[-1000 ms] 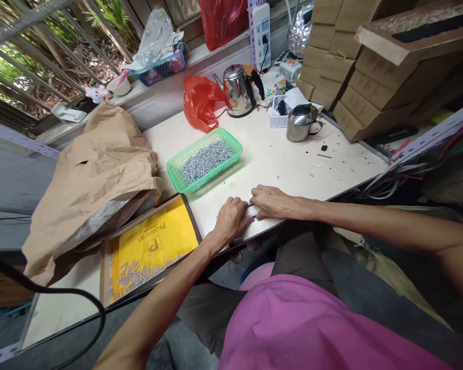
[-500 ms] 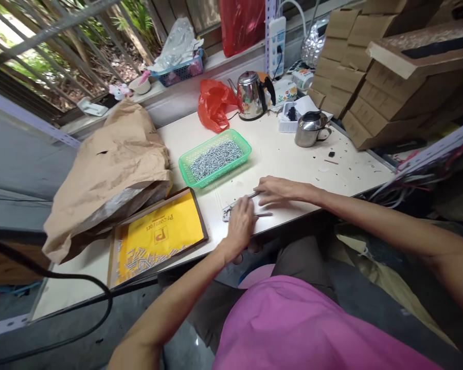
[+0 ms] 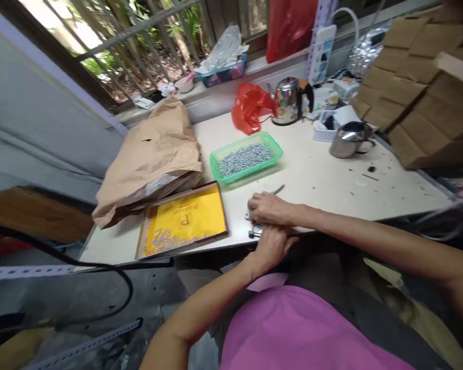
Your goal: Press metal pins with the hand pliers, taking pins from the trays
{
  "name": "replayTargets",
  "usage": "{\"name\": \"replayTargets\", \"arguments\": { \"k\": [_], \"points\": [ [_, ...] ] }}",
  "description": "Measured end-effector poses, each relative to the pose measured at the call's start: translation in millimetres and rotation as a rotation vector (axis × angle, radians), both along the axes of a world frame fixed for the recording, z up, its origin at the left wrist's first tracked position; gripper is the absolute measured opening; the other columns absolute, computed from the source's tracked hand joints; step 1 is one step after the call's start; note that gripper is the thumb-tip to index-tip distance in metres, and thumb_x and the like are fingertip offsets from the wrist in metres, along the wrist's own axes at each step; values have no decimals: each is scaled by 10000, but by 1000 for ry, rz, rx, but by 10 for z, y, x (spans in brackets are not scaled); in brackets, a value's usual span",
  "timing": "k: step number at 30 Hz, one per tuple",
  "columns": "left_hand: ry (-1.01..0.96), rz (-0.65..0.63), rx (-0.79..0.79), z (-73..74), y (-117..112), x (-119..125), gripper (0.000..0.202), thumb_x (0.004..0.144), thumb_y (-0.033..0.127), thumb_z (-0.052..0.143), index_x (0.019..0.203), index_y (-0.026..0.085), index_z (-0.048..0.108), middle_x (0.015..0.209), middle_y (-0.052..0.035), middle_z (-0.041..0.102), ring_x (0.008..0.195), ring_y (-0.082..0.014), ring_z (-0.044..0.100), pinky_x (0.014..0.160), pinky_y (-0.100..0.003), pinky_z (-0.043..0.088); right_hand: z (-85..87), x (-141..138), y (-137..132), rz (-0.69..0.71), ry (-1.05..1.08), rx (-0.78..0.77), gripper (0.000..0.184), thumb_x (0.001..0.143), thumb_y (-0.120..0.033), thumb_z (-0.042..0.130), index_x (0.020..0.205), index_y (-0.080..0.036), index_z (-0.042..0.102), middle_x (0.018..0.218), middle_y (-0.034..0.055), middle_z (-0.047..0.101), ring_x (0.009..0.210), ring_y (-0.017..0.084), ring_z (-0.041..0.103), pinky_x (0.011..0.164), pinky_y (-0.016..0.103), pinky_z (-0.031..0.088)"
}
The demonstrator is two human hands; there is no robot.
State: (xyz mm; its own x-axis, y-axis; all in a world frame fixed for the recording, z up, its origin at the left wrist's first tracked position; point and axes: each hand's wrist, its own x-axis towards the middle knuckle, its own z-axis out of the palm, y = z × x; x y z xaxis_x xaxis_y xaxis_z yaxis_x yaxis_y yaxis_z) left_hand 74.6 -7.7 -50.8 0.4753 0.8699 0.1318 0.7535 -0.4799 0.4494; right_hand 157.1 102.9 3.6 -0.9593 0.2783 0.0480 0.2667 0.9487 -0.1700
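My right hand (image 3: pixel 272 209) is closed over a two-handled metal tool at the table's front edge, its fingers curled down on the tool's left end. Past its knuckles one thin grey handle of the metal tool (image 3: pixel 278 189) sticks out. Just below, touching it, my left hand (image 3: pixel 272 246) is wrapped round the near side of the same tool, thumb pointing right. Most of the tool is hidden under both hands. Beyond them stands a green plastic basket (image 3: pixel 231 179) full of small silvery screw-like pieces (image 3: pixel 247 158).
Left of my hands lies a shallow tray (image 3: pixel 224 216) with a yellow sheet (image 3: pixel 204 208) and scattered metal pieces. A brown paper bag (image 3: pixel 154 149) is behind it. Toward the back are a red bag (image 3: pixel 249 110), a kettle (image 3: pixel 287 103), a steel pot (image 3: pixel 347 141) and stacked cardboard (image 3: pixel 401 92).
My view has swung left. My right hand has moved from the handles onto the tool's left end, while my left hand has shifted to its near side, against the right hand.
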Motion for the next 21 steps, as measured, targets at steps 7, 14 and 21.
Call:
{"name": "replayTargets", "arguments": {
  "k": [7,14,21],
  "points": [
    [45,-76,9,-118,-101,-19,490,928,458,476,1268,114,553,1220,-162,626,1185,-303,549,978,-416,469,-222,-366,-241,211,181,10,162,893,-180,564,758,-189,652,805,55,626,822,199,496,693,325,345],
    [119,184,196,356,-174,-788,331,964,259,402,1225,199,597,1245,-124,585,1173,-226,530,978,-356,467,360,-330,210,-209,723,-96,208,956,-321,446,950,-230,633,905,75,663,896,233,593,825,390,465],
    [543,802,27,713,-409,-2781,322,876,82,444,1046,169,704,968,-125,640,1017,-254,535,851,-380,495,191,-85,1052,-323,500,56,374,959,-374,388,1182,-175,612,1094,166,654,1039,331,578,891,479,444]
  ]
}}
